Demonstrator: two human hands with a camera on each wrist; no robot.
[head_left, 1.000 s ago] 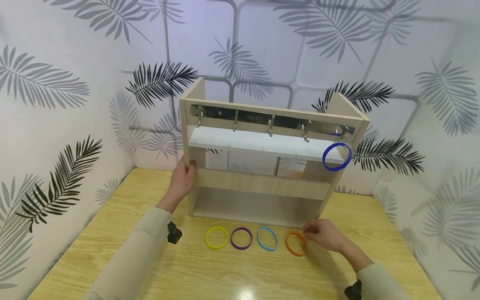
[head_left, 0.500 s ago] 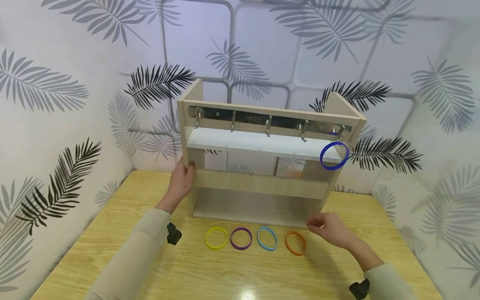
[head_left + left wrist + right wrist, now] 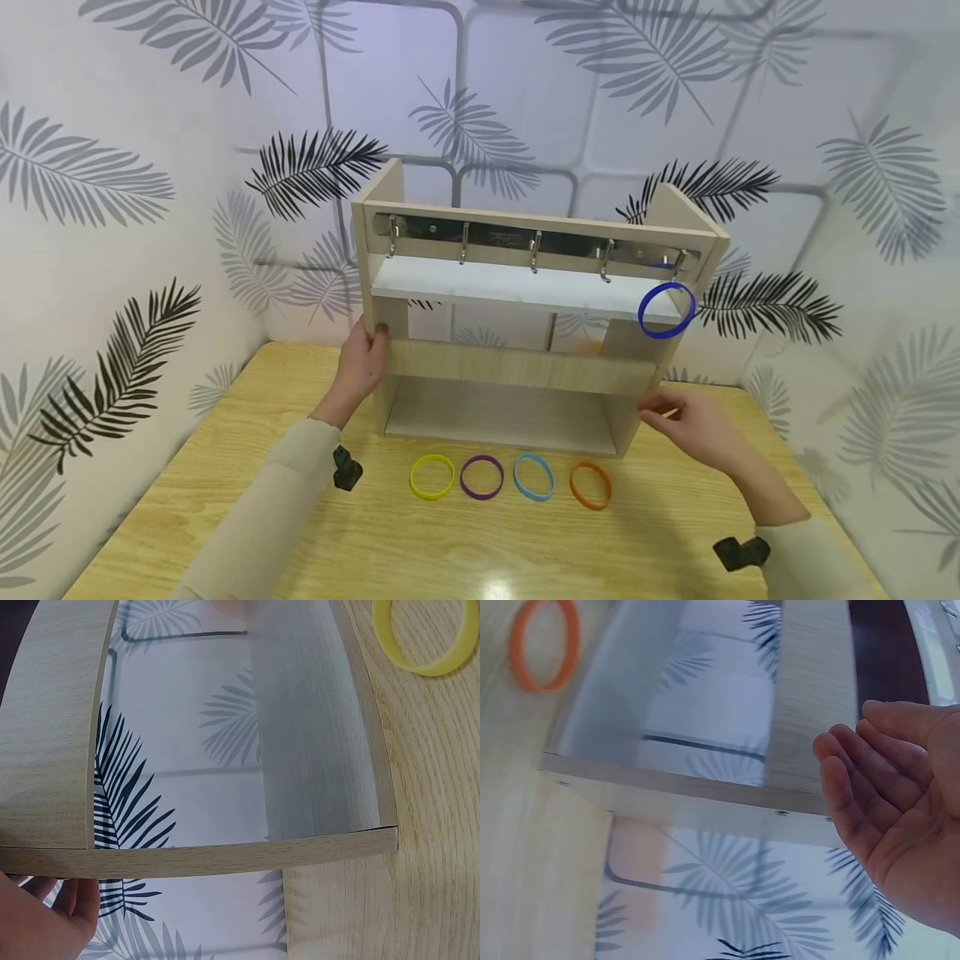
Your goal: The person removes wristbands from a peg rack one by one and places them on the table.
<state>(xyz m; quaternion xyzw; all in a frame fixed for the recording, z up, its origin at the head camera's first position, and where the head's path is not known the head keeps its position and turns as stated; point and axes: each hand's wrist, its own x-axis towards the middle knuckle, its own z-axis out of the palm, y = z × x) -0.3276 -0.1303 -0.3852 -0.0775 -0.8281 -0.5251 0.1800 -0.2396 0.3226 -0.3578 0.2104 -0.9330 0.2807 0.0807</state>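
Observation:
A pale wooden shelf [image 3: 517,367] with a row of metal hooks [image 3: 535,250] stands on the table. My left hand [image 3: 362,364] holds its left side panel, thumb at the front edge; in the left wrist view part of that hand [image 3: 49,919] is cut off. From the rightmost hook hangs a dark blue wristband [image 3: 667,311]. Beside the right side panel is my right hand [image 3: 693,425], holding nothing; its fingers [image 3: 847,780] are loosely bent in the right wrist view. In front of the shelf lie yellow [image 3: 432,477], purple [image 3: 482,477], light blue [image 3: 534,477] and orange wristbands [image 3: 591,485].
The wood-grain table [image 3: 420,550] carries the shelf and the wristbands. Leaf-patterned walls [image 3: 510,83] rise behind it and at both sides. A black wrist device [image 3: 347,468] sits on the left sleeve, another [image 3: 741,553] on the right.
My right hand has drawn away from the orange wristband, moving up and right along the shelf's right side. My left hand has stayed on the left panel; the wristbands lie as before.

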